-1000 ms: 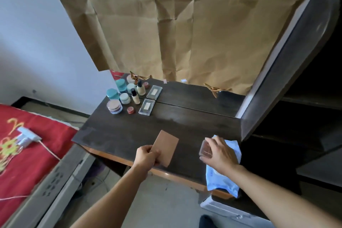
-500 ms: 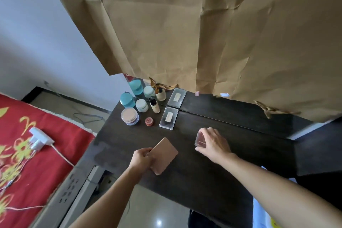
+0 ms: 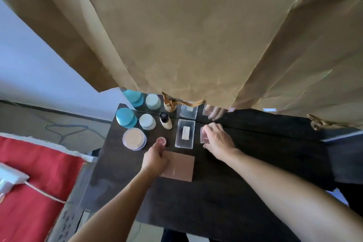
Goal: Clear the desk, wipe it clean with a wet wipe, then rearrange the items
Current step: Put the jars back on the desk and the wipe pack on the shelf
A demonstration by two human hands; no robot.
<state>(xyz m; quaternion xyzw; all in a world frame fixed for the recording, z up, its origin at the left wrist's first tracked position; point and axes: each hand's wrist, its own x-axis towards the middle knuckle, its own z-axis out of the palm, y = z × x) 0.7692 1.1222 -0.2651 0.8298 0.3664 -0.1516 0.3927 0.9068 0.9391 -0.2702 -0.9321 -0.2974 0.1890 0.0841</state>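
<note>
On the dark desk (image 3: 245, 192), near the far left corner: two teal-lidded jars — large (image 3: 126, 117), small (image 3: 147, 121); one peach-lidded jar (image 3: 134, 139); one small bottle (image 3: 165, 121), upright; one tiny red pot (image 3: 161, 141); one clear case (image 3: 185, 133), flat. Left hand (image 3: 155, 159) closed on the left edge of one tan flat case (image 3: 179, 167), lying toward the near edge. Right hand (image 3: 219, 140) pinching one small pinkish clear box (image 3: 204, 135), just right of the clear case. Brown paper (image 3: 186, 35) hanging behind.

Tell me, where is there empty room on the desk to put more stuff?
The dark desk is bare right of the right hand and near its front edge, below the pink card. The back-left corner is crowded around the teal jar.
</note>
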